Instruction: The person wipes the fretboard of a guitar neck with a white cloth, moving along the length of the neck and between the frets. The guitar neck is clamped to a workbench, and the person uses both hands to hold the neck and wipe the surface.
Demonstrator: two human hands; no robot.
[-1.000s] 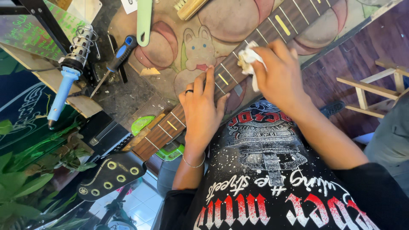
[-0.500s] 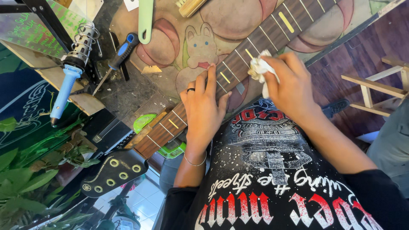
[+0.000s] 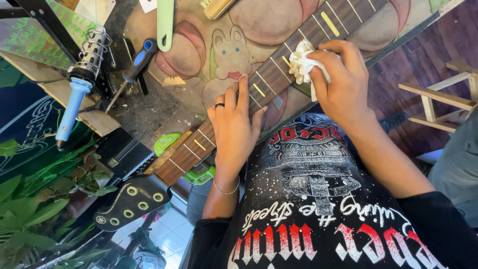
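Under both hands lies the guitar neck (image 3: 269, 82), running slantwise across the workbench (image 3: 149, 112) from the black headstock (image 3: 132, 201), which hangs off the bench edge below our left wrist, up to the far end beyond our right knuckles. Our left hand (image 3: 234, 127) rests flat on the dark fretboard, fingers together and extended, palm pressing the neck down; it wears a ring and a thin bracelet, and it sits where it sat a second ago. Our right hand (image 3: 343, 82) is closed in a pinch around a crumpled white cloth (image 3: 302, 62), thumb and fingertips bunching it against the fretboard just beyond the left fingertips. What has changed is the cloth's place — over the last second the right hand has slid it a short way along the neck, away from the left hand and toward the body end, passing a yellow inlay. We read this as one stroke of a rubbing motion along the frets, the left hand acting only as a clamp — so the wiping looks to be mid-course, with the stretch of fretboard beneath and behind the left hand not under the cloth at present. Beyond the left hand, well apart, lie a blue-handled screwdriver (image 3: 137, 62) and a blue-handled soldering iron (image 3: 74, 102) in its coiled stand.
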